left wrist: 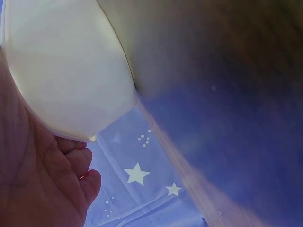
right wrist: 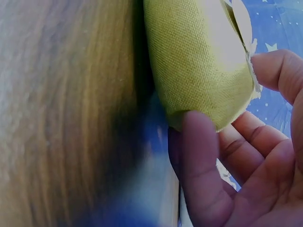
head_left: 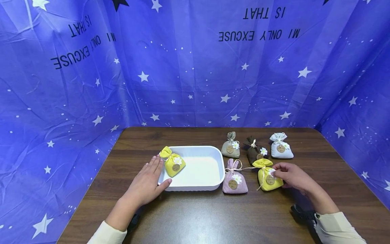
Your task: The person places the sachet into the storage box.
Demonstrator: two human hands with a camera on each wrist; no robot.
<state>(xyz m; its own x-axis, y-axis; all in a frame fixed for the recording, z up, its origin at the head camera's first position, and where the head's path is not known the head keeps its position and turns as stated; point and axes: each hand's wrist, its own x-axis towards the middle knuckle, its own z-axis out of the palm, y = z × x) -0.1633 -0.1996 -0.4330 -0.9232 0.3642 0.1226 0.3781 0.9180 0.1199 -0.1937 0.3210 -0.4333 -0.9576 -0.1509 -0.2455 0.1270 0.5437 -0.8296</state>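
The right grip partly hides the white flower on a yellow pouch.

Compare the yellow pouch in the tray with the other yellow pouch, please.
The tray's yellow pouch sits inside the white tray; the other yellow pouch is outside. The right hand holds the other yellow pouch, not the tray's yellow pouch. Both are tied, with a white flower and round brown tag.

Beyond the left fingers and again beyond the right fingers, the star-print curtain bears upside-down black "MI ONLY EXCUSE" and "IS THAT". The round labels on both yellow drawstring pouches beside them are illegible.
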